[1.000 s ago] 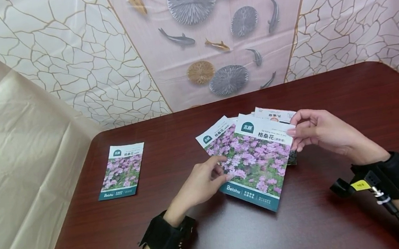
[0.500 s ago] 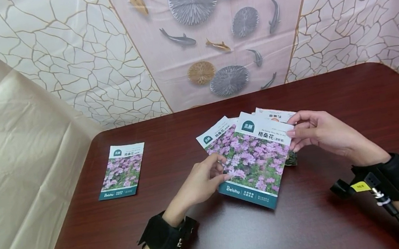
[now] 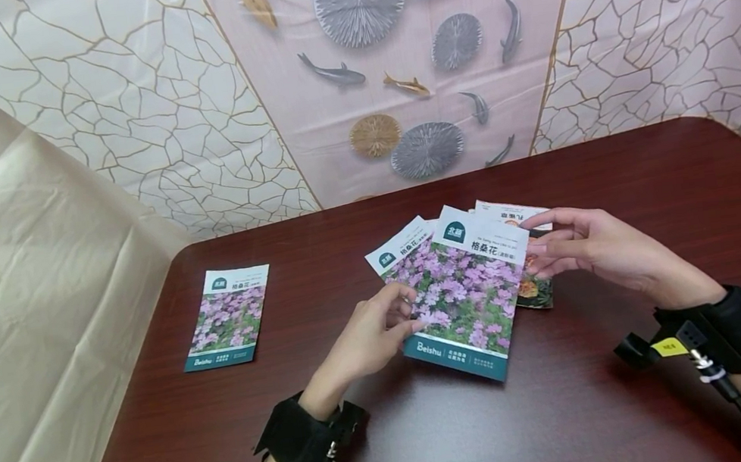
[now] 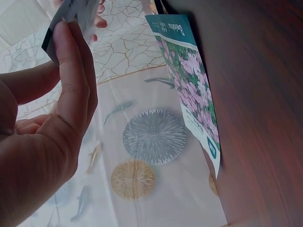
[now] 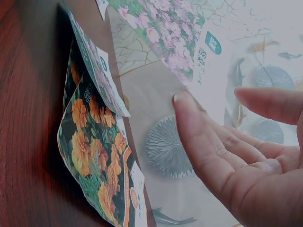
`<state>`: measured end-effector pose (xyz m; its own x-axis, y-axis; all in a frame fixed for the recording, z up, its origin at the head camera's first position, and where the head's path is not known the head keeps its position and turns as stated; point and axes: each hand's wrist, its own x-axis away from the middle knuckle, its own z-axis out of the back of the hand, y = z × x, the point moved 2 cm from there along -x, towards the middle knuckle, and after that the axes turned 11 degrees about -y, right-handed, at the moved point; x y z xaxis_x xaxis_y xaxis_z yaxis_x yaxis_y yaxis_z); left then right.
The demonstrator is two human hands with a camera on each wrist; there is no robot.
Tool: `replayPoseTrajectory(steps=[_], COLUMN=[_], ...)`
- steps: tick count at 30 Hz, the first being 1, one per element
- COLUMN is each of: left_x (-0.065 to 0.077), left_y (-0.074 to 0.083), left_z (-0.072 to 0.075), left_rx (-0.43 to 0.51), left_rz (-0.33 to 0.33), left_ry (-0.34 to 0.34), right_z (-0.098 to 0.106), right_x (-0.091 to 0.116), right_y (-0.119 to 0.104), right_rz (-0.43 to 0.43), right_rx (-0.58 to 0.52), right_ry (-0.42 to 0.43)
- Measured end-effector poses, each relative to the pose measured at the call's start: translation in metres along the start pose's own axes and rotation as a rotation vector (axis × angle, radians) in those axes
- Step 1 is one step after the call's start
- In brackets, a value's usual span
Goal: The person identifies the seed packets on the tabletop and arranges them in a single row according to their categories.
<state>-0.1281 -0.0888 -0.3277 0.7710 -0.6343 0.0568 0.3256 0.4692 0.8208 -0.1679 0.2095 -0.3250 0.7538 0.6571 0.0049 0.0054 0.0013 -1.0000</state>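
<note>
A flat, upright-oblong packet of purple flowers (image 3: pixel 467 296) is raised above the middle of the dark red-brown worktop (image 3: pixel 571 421), its left side pinched between the thumb and fingers of the left hand (image 3: pixel 375 333). Its face is glossy: a white band across the top with a dark green arched emblem at the upper left and black Chinese characters beside it, then a photograph crowded with pink-purple blossoms over green leaves, then a teal band at the foot lettered "Beishu" in white. It is turned a little, so the print slopes down towards the right. The right hand (image 3: pixel 601 243) is loosely spread by its upper right side, thumb apart from the fingers; whether a fingertip touches the packet's rim, I cannot tell. Beneath and behind, towards the worktop's far edge, lie a second purple-flowered packet (image 3: pixel 390 252), slanted, and an orange-flowered packet (image 5: pixel 92 146) whose lettering is upside down from the wearer's side. Another packet (image 3: pixel 228 319) with the same purple design lies alone near the worktop's left edge, its teal foot towards the near edge.
</note>
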Motion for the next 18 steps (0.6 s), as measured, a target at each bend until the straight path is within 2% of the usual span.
replayPoseTrajectory(steps=[7,11,18], left_x=[0.001,0.002,0.005], left_y=[-0.005,-0.009,-0.018], left_z=[0.006,0.011,0.025], left_rx=[0.002,0.020,0.103], left_rz=[0.031,0.060,0.189], left_ry=[0.027,0.045,0.111], right_z=[-0.001,-0.001,-0.001], right_x=[-0.001,-0.001,-0.001], right_y=[0.001,0.001,0.001], right_rz=[-0.046,-0.058,-0.073], right_rx=[0.159,0.211,0.238], right_ry=[0.041,0.059,0.066])
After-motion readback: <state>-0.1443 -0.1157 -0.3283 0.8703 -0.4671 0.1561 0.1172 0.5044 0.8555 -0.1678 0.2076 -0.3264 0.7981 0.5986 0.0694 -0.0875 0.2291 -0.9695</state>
